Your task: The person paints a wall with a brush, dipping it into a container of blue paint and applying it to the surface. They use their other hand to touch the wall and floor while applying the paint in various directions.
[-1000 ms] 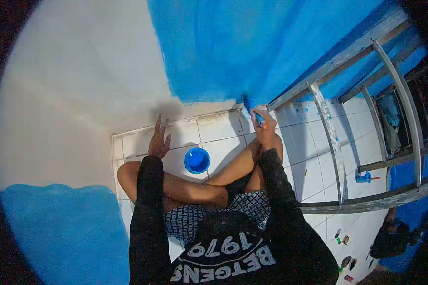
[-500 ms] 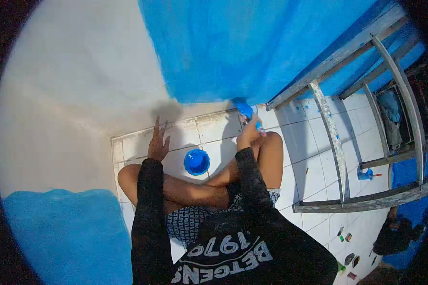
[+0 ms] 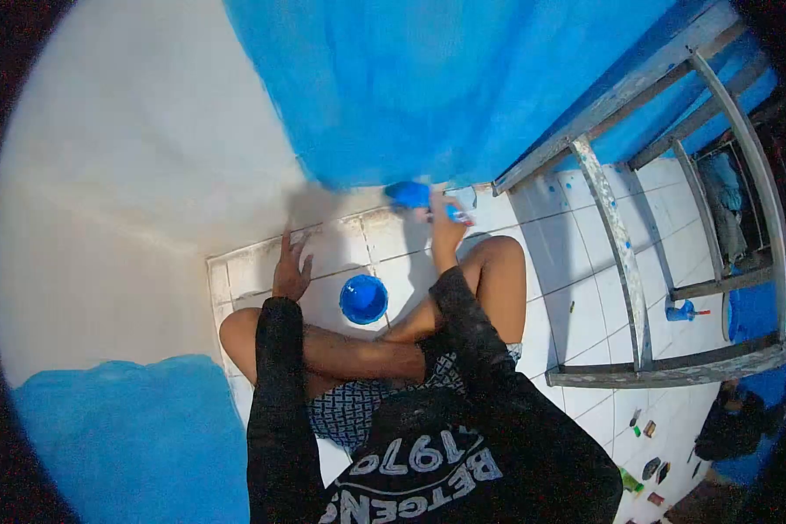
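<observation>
My right hand (image 3: pixel 446 230) grips the handle of a paintbrush (image 3: pixel 409 196). Its wide bristles are coated in blue and point left along the foot of the wall, at the lower edge of the blue-painted part (image 3: pixel 384 96). My left hand (image 3: pixel 292 272) is held out over the floor tiles with its fingers stretched toward the wall's base, holding nothing. Between my crossed legs and the wall stands a small blue paint pot (image 3: pixel 367 320) with blue paint in it, to the right of my left hand.
A paint-spotted wooden ladder (image 3: pixel 610 218) stands to my right. Beyond its rungs lies a blue cup with a brush handle (image 3: pixel 683 311). Several small items litter the white tiles (image 3: pixel 576 314) at lower right, near a person in dark clothing (image 3: pixel 729 424). An unpainted wall (image 3: pixel 131 148) rises on the left.
My right hand has swung the brush leftward along the wall's lower edge, tilting it from steep to nearly level. My left hand has stayed about where it was.
</observation>
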A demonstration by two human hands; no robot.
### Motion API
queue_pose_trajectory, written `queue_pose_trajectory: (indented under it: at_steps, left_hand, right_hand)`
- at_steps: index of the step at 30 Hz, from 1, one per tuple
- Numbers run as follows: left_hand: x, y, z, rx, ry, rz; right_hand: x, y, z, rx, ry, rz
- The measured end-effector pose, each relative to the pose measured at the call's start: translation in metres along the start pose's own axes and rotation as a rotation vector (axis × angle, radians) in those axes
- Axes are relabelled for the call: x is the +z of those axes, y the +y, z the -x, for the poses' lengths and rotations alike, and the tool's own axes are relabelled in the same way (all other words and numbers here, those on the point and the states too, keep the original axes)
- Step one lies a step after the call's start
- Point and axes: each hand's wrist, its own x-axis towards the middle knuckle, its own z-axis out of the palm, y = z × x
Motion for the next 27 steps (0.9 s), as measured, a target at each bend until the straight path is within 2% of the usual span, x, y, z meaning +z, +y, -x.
queue_pose_trajectory:
  at_steps: [1, 3, 4, 6, 7, 8, 10, 12, 15, 20, 22, 23, 26, 27]
  left_hand:
    - [0.007, -0.01, 0.001, -0.005, -0.002, 0.003]
    - [0.022, -0.032, 0.0, 0.04, 0.045, -0.097]
    - [0.015, -0.019, -0.003, 0.034, 0.047, -0.091]
    - [0.002, 0.005, -0.01, -0.029, -0.025, -0.018]
    - [0.003, 0.005, -0.01, -0.029, -0.023, -0.013]
    - [0.004, 0.004, -0.01, 0.019, 0.004, -0.021]
    - [0.004, 0.001, -0.011, 0.067, 0.031, -0.029]
    - [0.006, -0.002, -0.01, 0.087, 0.029, -0.065]
    - [-0.001, 0.008, -0.01, 0.019, 0.002, -0.001]
    - [0.018, -0.015, -0.006, 0.046, 0.048, -0.013]
    - [0.02, -0.022, -0.005, 0.058, 0.071, 0.001]
    - [0.023, -0.026, -0.004, 0.021, 0.058, -0.033]
    - [0.021, -0.023, -0.007, 0.031, 0.04, -0.061]
    - [0.016, -0.021, -0.007, 0.07, 0.04, -0.062]
  right_hand:
    - [-0.009, -0.028, -0.011, -0.024, -0.003, -0.018]
    - [-0.021, -0.065, -0.024, 0.094, 0.22, 0.125]
    - [-0.035, -0.06, -0.038, 0.093, 0.215, 0.132]
    - [-0.053, -0.05, -0.063, -0.045, 0.275, -0.082]
    - [-0.046, -0.067, -0.055, 0.039, 0.257, -0.084]
    - [-0.033, -0.079, -0.043, 0.034, 0.255, -0.081]
    - [0.002, -0.084, -0.012, 0.119, 0.437, 0.219]
    - [0.014, -0.028, -0.011, -0.498, 0.265, 0.127]
    - [0.053, -0.071, 0.034, -0.394, 0.203, 0.303]
    - [0.065, -0.07, 0.06, -0.398, 0.041, 0.371]
    - [0.075, -0.075, 0.067, -0.15, -0.041, 0.073]
    - [0.08, -0.081, 0.073, -0.111, -0.034, -0.037]
    - [0.068, -0.057, 0.063, -0.147, -0.015, -0.012]
    - [0.061, -0.07, 0.054, -0.349, 0.027, 0.152]
